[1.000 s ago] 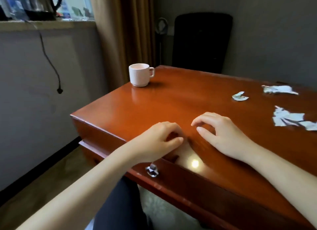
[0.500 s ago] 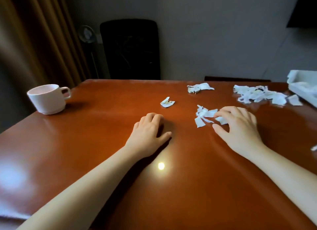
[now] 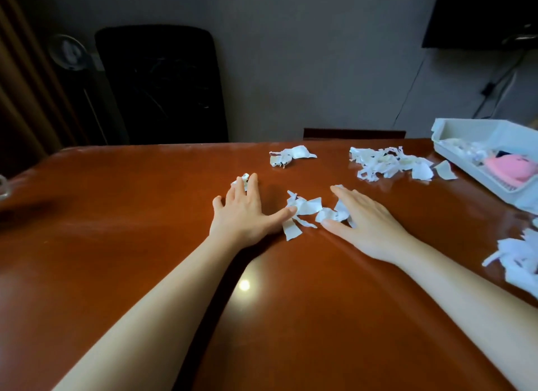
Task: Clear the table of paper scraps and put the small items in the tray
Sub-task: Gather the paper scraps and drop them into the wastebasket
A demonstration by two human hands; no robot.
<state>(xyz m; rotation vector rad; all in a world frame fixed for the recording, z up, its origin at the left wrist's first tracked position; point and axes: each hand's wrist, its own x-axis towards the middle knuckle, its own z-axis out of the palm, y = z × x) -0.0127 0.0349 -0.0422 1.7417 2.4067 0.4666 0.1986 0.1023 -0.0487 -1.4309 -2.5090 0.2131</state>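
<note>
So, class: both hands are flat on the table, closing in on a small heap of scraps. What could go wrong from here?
1. The scraps between the left hand and right hand are light; a quick sweep may scatter them.
2. A scrap under the left fingertips could get pushed away.
3. The heap at the table's right edge could slip off.

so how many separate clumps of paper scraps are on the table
5: one under the left hand's fingertips, one between the hands, two further back, one at the right edge, partly cut off.
</note>
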